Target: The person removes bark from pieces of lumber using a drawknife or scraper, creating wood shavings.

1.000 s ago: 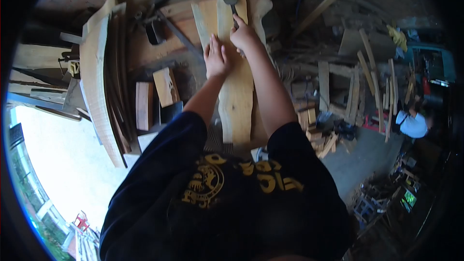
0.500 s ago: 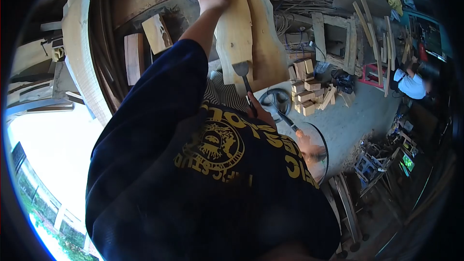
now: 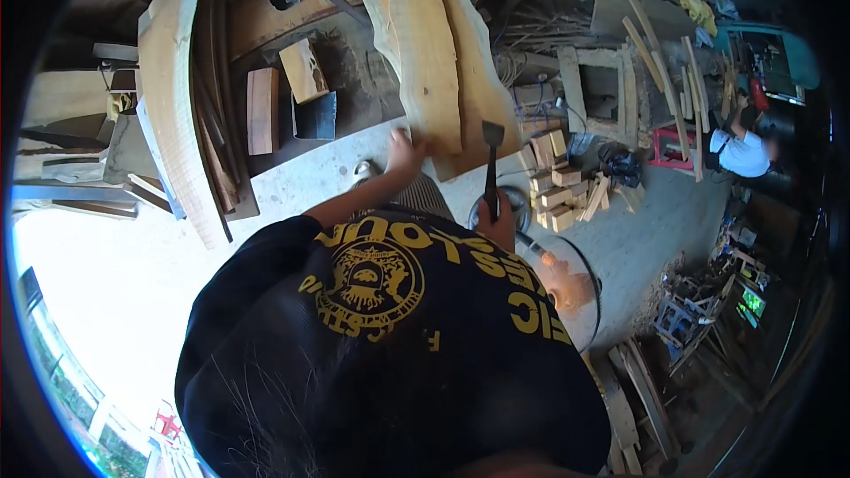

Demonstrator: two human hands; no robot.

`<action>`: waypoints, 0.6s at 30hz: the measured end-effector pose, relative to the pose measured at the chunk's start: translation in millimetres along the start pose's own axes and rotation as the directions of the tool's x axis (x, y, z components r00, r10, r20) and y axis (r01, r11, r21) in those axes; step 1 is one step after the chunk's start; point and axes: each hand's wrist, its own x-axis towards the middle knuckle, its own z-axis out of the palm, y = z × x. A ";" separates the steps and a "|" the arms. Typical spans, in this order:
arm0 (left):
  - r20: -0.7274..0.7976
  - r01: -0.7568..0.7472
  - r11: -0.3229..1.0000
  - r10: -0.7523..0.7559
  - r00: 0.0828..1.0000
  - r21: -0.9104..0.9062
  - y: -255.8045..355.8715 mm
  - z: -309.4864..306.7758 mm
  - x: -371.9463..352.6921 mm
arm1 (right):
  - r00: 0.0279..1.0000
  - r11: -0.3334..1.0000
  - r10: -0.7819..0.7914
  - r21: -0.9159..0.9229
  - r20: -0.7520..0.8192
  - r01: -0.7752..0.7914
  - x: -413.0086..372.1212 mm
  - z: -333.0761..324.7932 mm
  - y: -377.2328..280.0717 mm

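Observation:
Two long live-edge wooden slabs lie side by side in front of me, a narrower upper one (image 3: 428,53) overlapping a wider one (image 3: 478,80). My left hand (image 3: 407,155) is at the near left corner of the upper slab, with its fingers at or beside the edge; how they meet the wood is hard to tell. In my right hand (image 3: 498,223) is a scraper (image 3: 492,146) with a dark handle, held upright in view, its flat blade near the right near corner of the slabs. The fingers are wrapped round the handle.
Cut wooden blocks (image 3: 556,190) are piled right of the slabs. A round fan (image 3: 575,288) stands near my right side. Another person (image 3: 744,152) in a white shirt is at the far right. More boards (image 3: 168,97) lean at the left.
My left hand has come back from far up the slab to its near end. The scraper has moved right, off the upper slab's near end, and my body and view have shifted.

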 end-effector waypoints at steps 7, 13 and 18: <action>0.517 0.270 0.923 -0.096 0.851 -0.273 13.1 -22.1 13.6 | 0.979 0.981 -0.188 -0.055 -0.084 0.184 9.9 -7.5 31.7; -0.089 -0.199 0.978 0.204 0.975 0.059 34.0 -66.3 -50.0 | 0.978 0.977 0.157 0.121 0.137 -0.174 7.5 -16.6 1.1; -0.413 -0.532 0.783 0.621 0.666 0.322 23.7 -102.3 -52.5 | 0.985 0.994 0.087 0.060 0.151 -0.097 1.2 -12.0 -8.5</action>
